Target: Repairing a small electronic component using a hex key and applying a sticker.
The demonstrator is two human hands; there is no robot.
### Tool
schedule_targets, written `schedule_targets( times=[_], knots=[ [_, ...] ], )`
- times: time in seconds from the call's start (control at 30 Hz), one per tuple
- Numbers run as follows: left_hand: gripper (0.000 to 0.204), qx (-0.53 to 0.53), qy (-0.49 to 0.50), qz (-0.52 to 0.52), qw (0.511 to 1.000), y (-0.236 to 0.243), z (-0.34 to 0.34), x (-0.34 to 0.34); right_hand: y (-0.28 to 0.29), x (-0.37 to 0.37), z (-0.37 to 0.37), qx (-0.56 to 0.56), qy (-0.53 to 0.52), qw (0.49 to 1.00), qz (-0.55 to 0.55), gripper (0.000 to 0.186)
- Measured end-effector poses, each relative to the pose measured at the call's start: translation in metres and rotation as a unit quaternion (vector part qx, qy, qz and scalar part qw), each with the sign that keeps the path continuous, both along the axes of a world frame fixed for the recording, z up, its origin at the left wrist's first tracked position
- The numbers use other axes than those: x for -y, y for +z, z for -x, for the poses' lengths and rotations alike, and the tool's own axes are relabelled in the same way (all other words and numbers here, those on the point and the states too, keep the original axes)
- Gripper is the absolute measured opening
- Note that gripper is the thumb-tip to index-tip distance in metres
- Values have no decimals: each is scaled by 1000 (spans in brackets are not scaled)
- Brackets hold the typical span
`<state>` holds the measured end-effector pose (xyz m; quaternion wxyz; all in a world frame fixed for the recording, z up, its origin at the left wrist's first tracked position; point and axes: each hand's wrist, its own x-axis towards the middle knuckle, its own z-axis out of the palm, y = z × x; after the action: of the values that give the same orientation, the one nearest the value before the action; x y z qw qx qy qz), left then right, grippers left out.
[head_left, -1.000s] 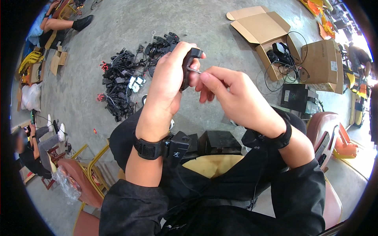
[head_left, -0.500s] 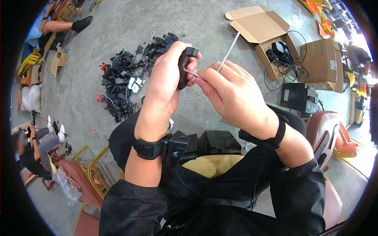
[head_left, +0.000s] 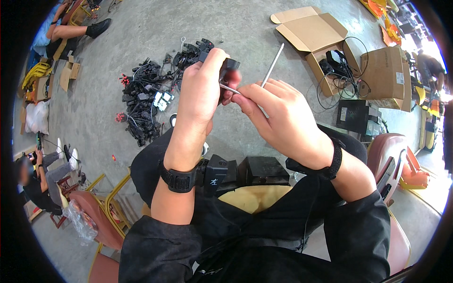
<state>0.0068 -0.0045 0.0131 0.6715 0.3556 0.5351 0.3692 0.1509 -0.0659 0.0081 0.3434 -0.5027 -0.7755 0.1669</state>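
Observation:
My left hand (head_left: 200, 89) is closed around a small black plastic part (head_left: 230, 66), held up in front of me; the fingers and palm hide much of it. My right hand (head_left: 278, 111) pinches a bare metal rod tool (head_left: 272, 66). One long bar of it sticks up past the knuckles, and a thinner shaft points left, its tip against the black part near my left fingertips. Where bar and shaft meet is covered by my fingers, so I cannot tell whether the tool is bent or T-shaped.
Black devices with cables (head_left: 141, 99) lie heaped on the concrete floor. An open cardboard box (head_left: 311, 33) with cabled devices and a closed carton (head_left: 384, 78) stand at right. Below my hands is a black block (head_left: 263, 170). Chairs (head_left: 96, 219) flank me; two people sit at left.
The upright bar has tipped slightly and its top sits a little lower. The black part has turned slightly in my left hand, and that wrist has rolled a little.

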Motion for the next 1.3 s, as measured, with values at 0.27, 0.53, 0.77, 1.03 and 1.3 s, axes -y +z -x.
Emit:
schedule_targets(
  times=[0.27, 0.53, 0.77, 1.03, 1.3],
  knots=[
    [39, 66, -8, 4, 998, -13, -1, 1, 1, 2, 1, -61, -10, 990, 124, 20],
    [34, 94, 19, 15, 995, -13, -1, 2, 18, -1, 2, -309, 27, 853, 419, 38],
    [31, 110, 24, -13, 994, -10, 1, 0, 27, -7, -3, -368, 30, 782, 503, 41],
    [32, 87, 11, -9, 996, -11, 1, -1, 17, 6, 4, -149, -29, 949, 278, 26],
    [34, 60, 22, 2, 998, -7, -3, 2, 4, 2, -1, -9, -22, 999, 38, 13]
  ],
)
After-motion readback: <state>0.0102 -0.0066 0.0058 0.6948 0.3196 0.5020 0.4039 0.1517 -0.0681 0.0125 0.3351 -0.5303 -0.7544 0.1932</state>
